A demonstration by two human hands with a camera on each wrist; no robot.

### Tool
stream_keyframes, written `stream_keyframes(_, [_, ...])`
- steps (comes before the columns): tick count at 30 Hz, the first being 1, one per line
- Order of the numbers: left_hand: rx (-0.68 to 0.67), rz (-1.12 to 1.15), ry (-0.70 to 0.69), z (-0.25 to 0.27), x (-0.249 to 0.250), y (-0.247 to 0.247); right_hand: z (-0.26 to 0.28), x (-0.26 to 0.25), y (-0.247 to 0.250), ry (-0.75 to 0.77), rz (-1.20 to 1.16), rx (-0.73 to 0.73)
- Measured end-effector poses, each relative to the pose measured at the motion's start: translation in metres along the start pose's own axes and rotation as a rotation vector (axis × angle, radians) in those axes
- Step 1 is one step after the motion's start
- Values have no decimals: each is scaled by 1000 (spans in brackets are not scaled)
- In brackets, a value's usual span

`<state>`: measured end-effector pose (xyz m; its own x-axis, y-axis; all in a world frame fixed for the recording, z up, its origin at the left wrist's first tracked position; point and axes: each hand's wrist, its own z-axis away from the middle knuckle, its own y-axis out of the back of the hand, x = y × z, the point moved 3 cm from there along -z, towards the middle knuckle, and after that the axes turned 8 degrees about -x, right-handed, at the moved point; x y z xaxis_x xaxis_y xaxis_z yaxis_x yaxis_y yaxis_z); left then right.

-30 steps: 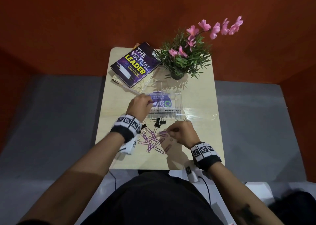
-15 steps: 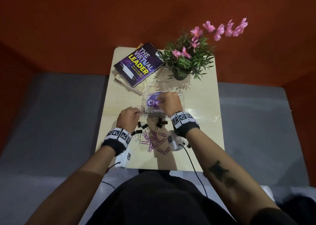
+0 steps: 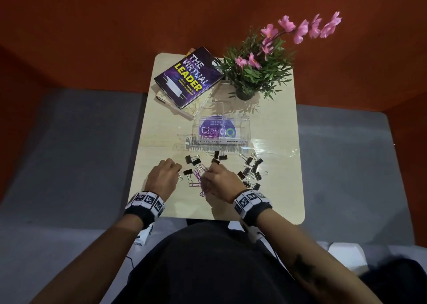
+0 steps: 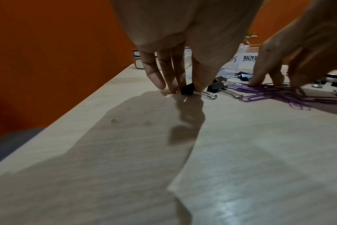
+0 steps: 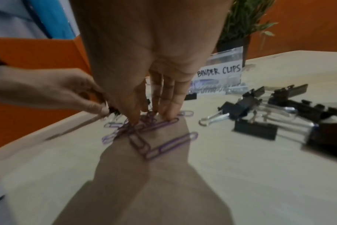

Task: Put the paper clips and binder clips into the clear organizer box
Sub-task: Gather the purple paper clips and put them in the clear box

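The clear organizer box (image 3: pixel 243 130) stands mid-table; its front label reads BINDER CLIPS (image 5: pixel 219 71). Purple paper clips (image 3: pixel 200 183) lie in a heap in front of it. My right hand (image 3: pixel 206 176) is down on that heap, thumb and fingers closing round a bunch of paper clips (image 5: pixel 150 120). To its left, my left hand (image 3: pixel 179 170) pinches one black binder clip (image 4: pixel 188 91) that still touches the table. More black binder clips (image 3: pixel 250 172) lie scattered right of my right hand, and a few (image 3: pixel 191 160) lie just before the box.
A purple book (image 3: pixel 188 77) lies at the table's far left and a potted plant with pink flowers (image 3: pixel 254 72) at the far right. A clear plastic sheet (image 3: pixel 272 150) lies by the box's front. The wooden table (image 3: pixel 277 199) ends close to my body.
My right hand went from the paper clips up over the box and has come back to the heap. My left hand left the box, came down and now pinches a binder clip.
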<state>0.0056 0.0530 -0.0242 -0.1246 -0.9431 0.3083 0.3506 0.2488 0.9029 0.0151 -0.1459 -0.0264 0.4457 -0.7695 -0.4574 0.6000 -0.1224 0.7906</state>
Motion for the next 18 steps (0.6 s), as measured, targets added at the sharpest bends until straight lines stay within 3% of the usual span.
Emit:
stream_keyframes(5, [25,-49,79,4,-3,7,11,6,-14,38,54,15])
stream_keyframes(7, [12,-92,3,8,12,5,18,9,-9,55,37,60])
stream_keyframes(11, [-74,-172,-192,18,49,-11,21,20,8,-50,47,96])
stream_keyframes(14, [-144,-250,-232,19,63,-21,16,28,13,-98,97,50])
stream_keyframes(18, [-176,-287,-276,21,76,-23,17,36,22,-197,86,101])
